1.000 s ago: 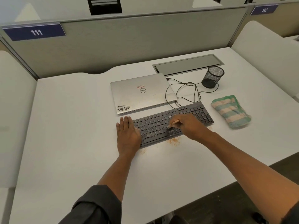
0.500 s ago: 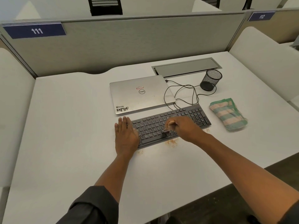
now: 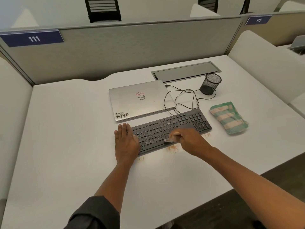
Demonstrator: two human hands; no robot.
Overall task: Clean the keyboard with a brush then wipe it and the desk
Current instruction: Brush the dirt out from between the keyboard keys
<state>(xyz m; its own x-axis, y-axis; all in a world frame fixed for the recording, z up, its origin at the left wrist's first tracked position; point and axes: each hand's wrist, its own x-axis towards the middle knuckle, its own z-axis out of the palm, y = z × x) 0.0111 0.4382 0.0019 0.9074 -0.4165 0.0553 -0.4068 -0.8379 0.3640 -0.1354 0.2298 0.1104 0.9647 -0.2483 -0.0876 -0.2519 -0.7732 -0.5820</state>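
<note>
Head view: white desk (image 3: 69,146), grey partition (image 3: 132,47), brown crumbs (image 3: 172,148).

a dark grey sleeve (image 3: 95,214) pushed up the left arm; both forearms bare.

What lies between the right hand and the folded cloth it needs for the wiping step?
Nothing visible does. The striped green and beige folded cloth lies on bare white desk, right of the black keyboard. The right hand holds the small brush.
</note>
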